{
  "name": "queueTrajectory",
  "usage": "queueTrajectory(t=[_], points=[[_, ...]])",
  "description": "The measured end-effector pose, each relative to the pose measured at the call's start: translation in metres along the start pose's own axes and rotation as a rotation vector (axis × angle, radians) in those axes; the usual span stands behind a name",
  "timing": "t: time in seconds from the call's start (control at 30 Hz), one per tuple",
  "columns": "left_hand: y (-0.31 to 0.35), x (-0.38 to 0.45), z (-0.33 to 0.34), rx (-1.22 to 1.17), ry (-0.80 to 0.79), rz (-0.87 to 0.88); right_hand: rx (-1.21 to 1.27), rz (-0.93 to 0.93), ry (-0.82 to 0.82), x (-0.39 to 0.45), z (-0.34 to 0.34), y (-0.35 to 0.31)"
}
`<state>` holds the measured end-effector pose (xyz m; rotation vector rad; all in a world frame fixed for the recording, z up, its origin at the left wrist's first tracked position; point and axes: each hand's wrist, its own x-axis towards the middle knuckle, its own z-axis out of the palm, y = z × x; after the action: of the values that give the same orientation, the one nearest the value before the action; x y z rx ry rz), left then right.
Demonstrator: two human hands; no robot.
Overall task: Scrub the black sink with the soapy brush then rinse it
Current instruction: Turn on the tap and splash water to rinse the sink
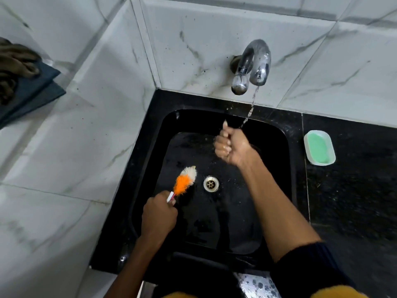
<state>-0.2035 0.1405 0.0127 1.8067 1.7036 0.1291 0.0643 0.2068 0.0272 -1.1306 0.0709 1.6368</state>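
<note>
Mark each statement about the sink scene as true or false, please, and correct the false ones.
1. The left hand grips the brush. True.
2. The tap is dry. False: a thin stream of water falls from it.
3. The right hand holds the soap. False: the green soap lies in its dish on the counter.
4. The drain is uncovered, beside the brush. True.

white marble-look wall tiles [214, 39] with grey veins and dark specks wrap the corner. glossy black speckled worktop [354, 190] runs off at 3 o'clock. dark blue folded cloth [32, 91] at 9 o'clock, brownish fabric [15, 61] bunched on top.
</note>
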Motion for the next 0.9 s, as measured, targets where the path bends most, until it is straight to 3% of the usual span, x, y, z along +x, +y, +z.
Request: queueTrajectory(t=[0.17, 0.37, 0.57, 0.73, 0.83, 0.9], points=[[-0.013, -0.009, -0.005, 0.009, -0.012, -0.003, -0.586, 0.124, 0.338, -0.009, -0.053, 0.078], [-0.023, -0.015, -0.002, 0.030, -0.039, 0.015, -0.975, 0.013, 0.376, -0.018, -0.068, 0.069], [-0.021, -0.016, 0.001, 0.057, -0.088, 0.036, -1.110, -0.072, 0.297, -0.056, -0.026, 0.022], [-0.022, -0.012, 0.000, 0.056, -0.124, 0.050, -0.872, -0.083, 0.213, -0.076, -0.002, 0.009], [-0.023, -0.011, -0.002, 0.052, -0.134, 0.064, -0.847, -0.142, 0.253, -0.068, -0.014, 0.027], [-0.023, -0.012, -0.002, 0.053, -0.135, 0.066, -1.126, -0.181, 0.371, -0.057, -0.032, 0.058]])
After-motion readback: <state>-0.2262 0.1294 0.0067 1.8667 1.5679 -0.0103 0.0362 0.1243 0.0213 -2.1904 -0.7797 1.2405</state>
